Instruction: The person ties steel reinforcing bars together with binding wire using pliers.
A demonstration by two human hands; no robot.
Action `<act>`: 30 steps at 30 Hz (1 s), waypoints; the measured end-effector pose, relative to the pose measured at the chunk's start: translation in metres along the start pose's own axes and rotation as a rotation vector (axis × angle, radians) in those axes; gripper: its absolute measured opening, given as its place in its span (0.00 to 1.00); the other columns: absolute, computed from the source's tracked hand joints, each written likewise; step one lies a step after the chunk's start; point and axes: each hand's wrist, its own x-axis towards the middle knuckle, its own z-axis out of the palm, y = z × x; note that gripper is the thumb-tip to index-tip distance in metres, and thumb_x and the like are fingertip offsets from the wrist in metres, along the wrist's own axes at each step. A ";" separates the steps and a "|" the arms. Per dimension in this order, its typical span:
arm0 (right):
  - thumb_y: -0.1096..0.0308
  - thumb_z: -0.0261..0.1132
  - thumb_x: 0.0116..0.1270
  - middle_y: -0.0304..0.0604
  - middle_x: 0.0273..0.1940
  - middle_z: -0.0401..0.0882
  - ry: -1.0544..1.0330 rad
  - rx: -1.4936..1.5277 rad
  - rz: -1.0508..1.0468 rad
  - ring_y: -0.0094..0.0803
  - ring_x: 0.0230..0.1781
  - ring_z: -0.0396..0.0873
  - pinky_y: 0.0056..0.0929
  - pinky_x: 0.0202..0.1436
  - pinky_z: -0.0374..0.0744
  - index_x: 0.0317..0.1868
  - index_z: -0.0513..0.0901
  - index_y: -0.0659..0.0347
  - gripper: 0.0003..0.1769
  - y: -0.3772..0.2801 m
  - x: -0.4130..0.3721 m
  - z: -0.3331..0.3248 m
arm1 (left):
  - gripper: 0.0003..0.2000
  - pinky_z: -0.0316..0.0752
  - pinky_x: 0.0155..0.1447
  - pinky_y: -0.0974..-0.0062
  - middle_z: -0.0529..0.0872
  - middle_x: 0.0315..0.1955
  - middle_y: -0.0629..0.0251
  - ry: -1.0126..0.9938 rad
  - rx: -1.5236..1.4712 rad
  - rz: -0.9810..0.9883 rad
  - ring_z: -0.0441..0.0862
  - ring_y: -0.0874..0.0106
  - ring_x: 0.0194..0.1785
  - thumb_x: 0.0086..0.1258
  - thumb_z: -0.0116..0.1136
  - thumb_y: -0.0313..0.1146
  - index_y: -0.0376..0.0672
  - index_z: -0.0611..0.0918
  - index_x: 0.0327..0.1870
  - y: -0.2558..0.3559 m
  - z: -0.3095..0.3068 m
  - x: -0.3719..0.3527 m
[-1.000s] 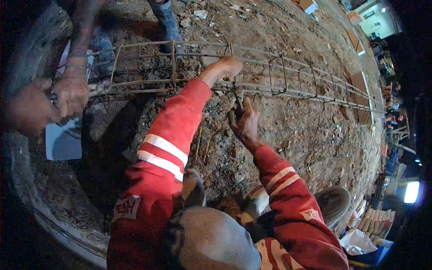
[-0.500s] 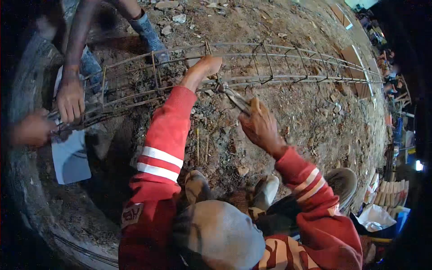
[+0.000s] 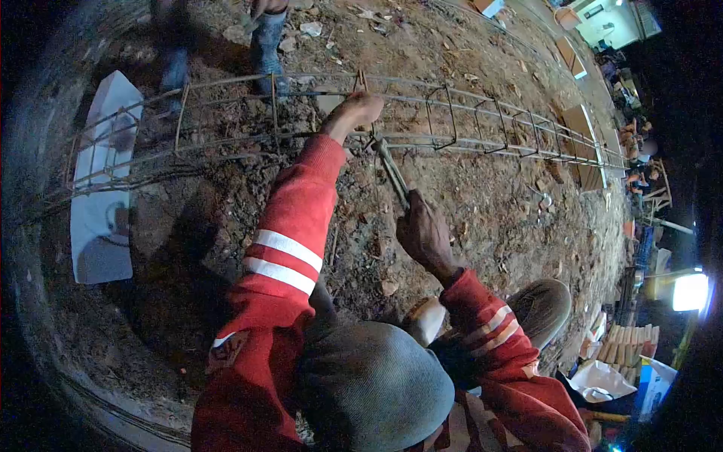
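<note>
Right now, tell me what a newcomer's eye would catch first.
Probably the red, striped left sleeve, reaching up mid-view to the left hand at the metal cage spanning the upper half. The right hand grips a long-handled tool, its head at the cage. A glaring lamp shines at far right.

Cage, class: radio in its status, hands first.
Left hand at cage. Right hand gripping pincers, their head at the cage. Boot beyond, seemingly clear of both hands.

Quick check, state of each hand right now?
Left hand: at the cage, fingers mostly hidden; cannot tell if it holds a bar.
Right hand: closed, holding the pincers.
</note>
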 end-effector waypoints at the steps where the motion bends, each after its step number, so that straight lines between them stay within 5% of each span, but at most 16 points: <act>1: 0.67 0.62 0.60 0.53 0.32 0.76 -0.005 -0.008 0.002 0.54 0.35 0.77 0.49 0.39 0.77 0.59 0.69 0.62 0.26 0.006 0.000 0.001 | 0.25 0.72 0.58 0.59 0.81 0.52 0.39 -0.044 0.006 0.020 0.80 0.54 0.56 0.65 0.40 0.42 0.27 0.80 0.48 -0.010 0.010 0.018; 3: 0.69 0.60 0.59 0.55 0.35 0.76 0.331 0.031 -0.432 0.58 0.37 0.75 0.50 0.40 0.76 0.59 0.69 0.63 0.26 0.012 0.005 -0.002 | 0.25 0.73 0.58 0.60 0.81 0.51 0.40 0.118 -0.057 0.096 0.81 0.53 0.55 0.67 0.40 0.42 0.29 0.79 0.50 -0.019 0.019 0.028; 5: 0.69 0.59 0.59 0.55 0.36 0.76 0.212 0.063 -0.285 0.57 0.37 0.75 0.49 0.40 0.76 0.57 0.72 0.63 0.23 0.016 0.008 -0.006 | 0.25 0.74 0.57 0.60 0.81 0.52 0.41 0.132 -0.107 0.073 0.81 0.53 0.55 0.67 0.40 0.43 0.31 0.78 0.54 -0.016 0.016 0.021; 8: 0.70 0.58 0.60 0.55 0.34 0.75 -0.007 -0.027 -0.149 0.56 0.36 0.75 0.46 0.37 0.76 0.56 0.74 0.61 0.21 0.020 0.012 -0.012 | 0.22 0.74 0.51 0.59 0.85 0.44 0.43 0.212 -0.103 0.005 0.84 0.56 0.46 0.64 0.42 0.40 0.30 0.80 0.45 -0.006 0.017 0.011; 11: 0.68 0.56 0.62 0.55 0.35 0.76 0.290 -0.025 -0.261 0.56 0.35 0.76 0.47 0.35 0.75 0.52 0.76 0.58 0.17 0.055 0.007 0.038 | 0.20 0.72 0.46 0.58 0.84 0.36 0.47 0.102 -0.045 0.097 0.81 0.61 0.38 0.64 0.42 0.40 0.29 0.79 0.40 -0.011 0.013 0.015; 12: 0.67 0.55 0.63 0.56 0.34 0.78 0.023 -0.062 -0.003 0.57 0.32 0.76 0.50 0.32 0.75 0.46 0.77 0.57 0.12 0.055 0.016 0.043 | 0.20 0.72 0.46 0.58 0.84 0.36 0.47 0.097 -0.044 0.097 0.81 0.61 0.38 0.64 0.42 0.40 0.29 0.79 0.40 -0.007 0.008 0.004; 15: 0.70 0.58 0.58 0.59 0.22 0.75 0.150 -0.017 -0.053 0.59 0.24 0.75 0.52 0.28 0.71 0.37 0.77 0.65 0.08 0.013 0.016 0.012 | 0.19 0.70 0.43 0.58 0.82 0.32 0.49 0.030 0.206 0.162 0.76 0.63 0.34 0.65 0.42 0.39 0.28 0.78 0.39 -0.001 -0.001 -0.015; 17: 0.70 0.59 0.58 0.59 0.22 0.74 0.224 0.072 -0.104 0.61 0.24 0.73 0.52 0.28 0.71 0.38 0.76 0.65 0.09 0.008 0.011 0.009 | 0.20 0.72 0.45 0.59 0.84 0.34 0.48 0.129 -0.121 -0.016 0.80 0.61 0.37 0.65 0.42 0.39 0.28 0.79 0.41 -0.002 0.007 -0.011; 21: 0.69 0.55 0.63 0.54 0.24 0.78 0.210 0.000 -0.175 0.58 0.26 0.76 0.53 0.29 0.73 0.45 0.76 0.63 0.12 0.010 -0.002 0.011 | 0.21 0.74 0.48 0.61 0.85 0.38 0.48 0.158 -0.142 0.015 0.82 0.59 0.42 0.66 0.42 0.39 0.29 0.79 0.45 -0.002 0.008 -0.005; 23: 0.70 0.56 0.62 0.55 0.23 0.76 0.105 0.201 -0.194 0.57 0.28 0.76 0.52 0.30 0.73 0.48 0.76 0.65 0.14 0.020 -0.002 0.014 | 0.22 0.75 0.50 0.62 0.86 0.41 0.48 0.166 -0.150 0.042 0.84 0.58 0.46 0.66 0.42 0.40 0.30 0.79 0.48 -0.003 0.012 -0.005; 24: 0.70 0.56 0.62 0.55 0.23 0.76 0.102 0.198 -0.195 0.57 0.28 0.76 0.52 0.30 0.73 0.48 0.76 0.65 0.14 0.025 0.000 0.023 | 0.22 0.74 0.52 0.63 0.85 0.46 0.50 0.046 -0.218 -0.103 0.83 0.59 0.47 0.68 0.41 0.40 0.31 0.80 0.49 0.012 -0.006 -0.031; 27: 0.70 0.57 0.61 0.56 0.25 0.77 0.225 0.125 -0.150 0.56 0.29 0.76 0.49 0.32 0.73 0.49 0.76 0.67 0.16 0.030 0.002 0.047 | 0.21 0.73 0.51 0.62 0.85 0.42 0.49 0.065 0.158 0.131 0.83 0.58 0.43 0.68 0.39 0.40 0.31 0.80 0.46 0.006 -0.005 -0.026; 28: 0.70 0.57 0.61 0.56 0.25 0.77 0.288 0.141 -0.177 0.57 0.28 0.76 0.49 0.31 0.73 0.49 0.77 0.67 0.16 0.029 0.005 0.053 | 0.22 0.72 0.46 0.56 0.82 0.38 0.39 0.031 -0.069 0.068 0.80 0.62 0.40 0.71 0.36 0.40 0.26 0.77 0.40 -0.002 -0.002 -0.026; 29: 0.70 0.57 0.61 0.57 0.25 0.77 0.354 0.158 -0.207 0.57 0.27 0.76 0.48 0.31 0.73 0.49 0.77 0.67 0.17 0.026 0.009 0.055 | 0.22 0.72 0.46 0.56 0.82 0.38 0.39 0.036 -0.069 0.074 0.80 0.62 0.40 0.71 0.36 0.40 0.26 0.77 0.40 0.001 -0.003 -0.025; 30: 0.70 0.56 0.59 0.59 0.24 0.76 0.178 0.226 -0.016 0.58 0.25 0.76 0.47 0.29 0.73 0.47 0.78 0.67 0.16 0.010 0.008 0.039 | 0.22 0.73 0.46 0.57 0.83 0.34 0.42 0.093 -0.028 0.100 0.81 0.58 0.38 0.70 0.36 0.39 0.26 0.79 0.37 0.002 -0.004 -0.024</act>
